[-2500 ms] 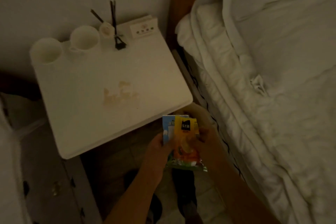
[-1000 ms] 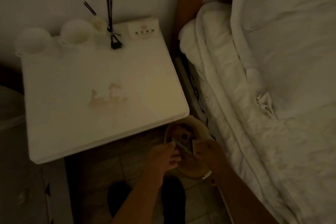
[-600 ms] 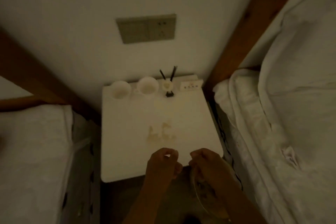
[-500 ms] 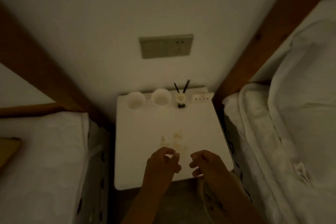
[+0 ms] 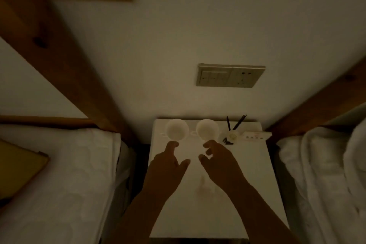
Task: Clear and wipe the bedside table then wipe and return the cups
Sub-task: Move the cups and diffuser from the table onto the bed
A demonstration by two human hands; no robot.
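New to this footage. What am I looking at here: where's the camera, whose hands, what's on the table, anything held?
There is no machine here. One wide-angle camera sits on a person's head and looks forward and down, so the two bare arms coming in from the bottom are the wearer's own.

The white bedside table stands against the wall between two beds. At its back edge are two white cups: the left cup and the right cup. Right of them is a small holder with dark sticks and a small white box. A faint stain marks the tabletop between the forearms.

The left hand reaches toward the left cup, the right hand toward the right cup. Both hands are open and hold nothing yet. The light is dim, so finer detail is lost.
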